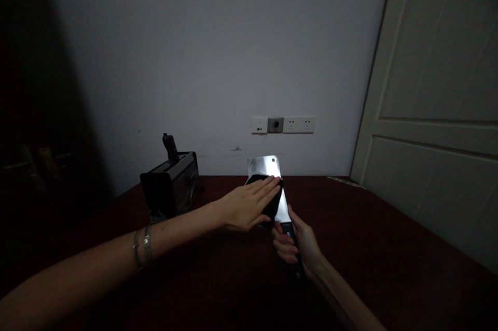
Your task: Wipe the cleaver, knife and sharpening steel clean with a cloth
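The cleaver (263, 166) has a broad, shiny blade, a round hole in its far corner and a black handle (288, 228); it is held over the dark red tabletop (350, 248). The right hand (305, 240) has its fingers curled round the handle; the left hand's (247, 206) lie straight, flat on a black cloth (275, 205) that hides much of the blade. Left stands a box (182, 178); sockets (299, 124) sit on the wall (213, 61) behind.

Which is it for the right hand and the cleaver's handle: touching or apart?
Touching. The head view shows the right hand wrapped around the black handle, with no gap between them.
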A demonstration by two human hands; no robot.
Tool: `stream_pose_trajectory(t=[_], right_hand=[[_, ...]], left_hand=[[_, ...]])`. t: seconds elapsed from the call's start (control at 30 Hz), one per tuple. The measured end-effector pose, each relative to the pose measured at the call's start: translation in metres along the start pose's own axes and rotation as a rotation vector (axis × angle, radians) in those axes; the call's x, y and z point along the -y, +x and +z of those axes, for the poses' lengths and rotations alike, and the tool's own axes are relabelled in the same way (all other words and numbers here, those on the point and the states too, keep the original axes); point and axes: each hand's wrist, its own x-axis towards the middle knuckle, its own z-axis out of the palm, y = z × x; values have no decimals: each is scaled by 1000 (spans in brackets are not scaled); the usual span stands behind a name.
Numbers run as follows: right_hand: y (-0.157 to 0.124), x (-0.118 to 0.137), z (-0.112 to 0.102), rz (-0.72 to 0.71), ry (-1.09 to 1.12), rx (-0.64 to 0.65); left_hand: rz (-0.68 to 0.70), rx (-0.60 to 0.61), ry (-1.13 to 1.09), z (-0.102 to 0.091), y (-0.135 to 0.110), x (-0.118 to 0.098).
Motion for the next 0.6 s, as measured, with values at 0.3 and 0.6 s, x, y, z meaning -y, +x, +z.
stream_pose_trajectory(t=[0.3,0.6], right_hand=[[0,-1,2,2,17,-47],[2,-4,0,-15,20,-77]], left_hand=[[-131,-36,18,10,7,19],[-167,-33,8,19,19,2]])
